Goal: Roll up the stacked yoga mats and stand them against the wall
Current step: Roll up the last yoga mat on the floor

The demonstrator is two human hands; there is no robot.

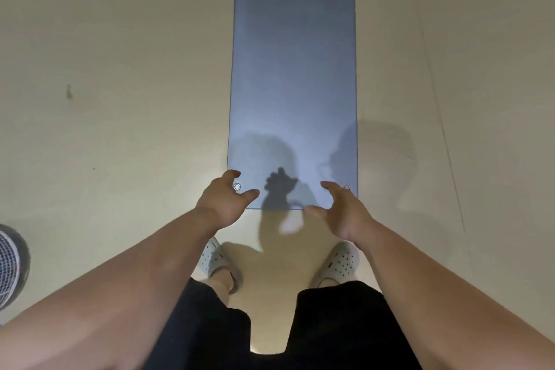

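A grey-blue yoga mat (292,69) lies flat on the pale floor and runs away from me, with dark lettering at its far end. Its near edge has a metal eyelet (237,186) in each corner. My left hand (223,200) hovers over the near left corner with fingers spread and loosely curved, holding nothing. My right hand (341,207) reaches over the near right corner in the same way, partly covering the other eyelet. I cannot tell whether either hand touches the mat or whether more mats lie under the top one.
My feet in white perforated clogs (339,261) stand just behind the mat's near edge. A round grille, like a fan (10,264), sits at the left edge. Bare pale floor (120,99) lies on both sides of the mat.
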